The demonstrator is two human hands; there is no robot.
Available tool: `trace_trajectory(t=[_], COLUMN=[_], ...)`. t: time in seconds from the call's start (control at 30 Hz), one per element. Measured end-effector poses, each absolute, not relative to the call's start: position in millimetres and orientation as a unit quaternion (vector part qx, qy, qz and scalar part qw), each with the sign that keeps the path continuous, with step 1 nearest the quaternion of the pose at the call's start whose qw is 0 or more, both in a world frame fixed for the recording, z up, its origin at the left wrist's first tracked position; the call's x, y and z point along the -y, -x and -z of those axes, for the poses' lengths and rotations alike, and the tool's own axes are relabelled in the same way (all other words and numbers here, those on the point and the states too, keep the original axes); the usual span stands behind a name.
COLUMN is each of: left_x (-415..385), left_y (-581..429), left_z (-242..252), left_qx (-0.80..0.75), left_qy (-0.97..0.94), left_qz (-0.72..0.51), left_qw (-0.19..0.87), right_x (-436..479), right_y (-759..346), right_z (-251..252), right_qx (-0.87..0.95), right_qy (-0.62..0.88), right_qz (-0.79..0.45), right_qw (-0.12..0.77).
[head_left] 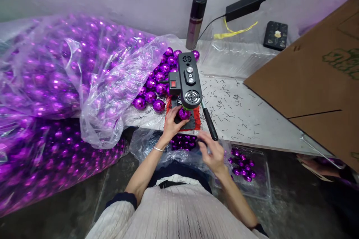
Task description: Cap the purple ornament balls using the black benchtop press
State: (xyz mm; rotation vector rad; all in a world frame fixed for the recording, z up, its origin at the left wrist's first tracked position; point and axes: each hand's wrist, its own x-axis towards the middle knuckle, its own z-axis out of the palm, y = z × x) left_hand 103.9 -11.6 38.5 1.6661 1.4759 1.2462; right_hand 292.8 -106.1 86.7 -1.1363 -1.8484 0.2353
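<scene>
left hand (171, 125) pinches the purple ball (184, 114) beneath the black machine (191, 82), near side of the desk (238, 127); keep it centred, fingertips clear! right hand (212, 153), blurred, curls near the lever (209, 124); can't tell if it's holding anything.

Left hand (171, 124) cupped forward, right hand (213, 153) loosely curled, blurred

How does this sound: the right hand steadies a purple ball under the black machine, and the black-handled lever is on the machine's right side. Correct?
Not quite: the left hand, not the right hand, has its thumb and fingers at the purple ball under the black machine, as the head view shows. The black-handled lever is on the machine's right side, as said.
</scene>
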Motion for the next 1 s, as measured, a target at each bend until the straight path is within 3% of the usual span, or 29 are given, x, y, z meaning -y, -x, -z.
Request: trace_trajectory(t=[0.13, 0.33, 0.7, 1.0], left_x=[11.9, 14.0, 13.9, 13.8], left_y=[-101.8, -103.3, -102.9, -104.1], left_z=[-35.6, -37.7, -27.7, -25.9], left_qx=[-0.548, -0.547, -0.525, -0.536], left_qy=[-0.620, -0.613, -0.655, -0.664], left_qz=[-0.469, -0.471, -0.474, -0.461], left_qw=[0.309, 0.321, 0.265, 0.243], right_x=[69.3, 34.1, 28.2, 27.2], right_y=[-301.0, -277.8, -258.9, -253.2], right_z=[-126.3, -160.7, -103.3, -94.2], right_qx=[0.711, 0.780, 0.718, 0.693], right_qy=[0.427, 0.336, 0.321, 0.331], right_qz=[0.031, 0.022, 0.036, 0.058], right_qw=[0.558, 0.527, 0.616, 0.638])
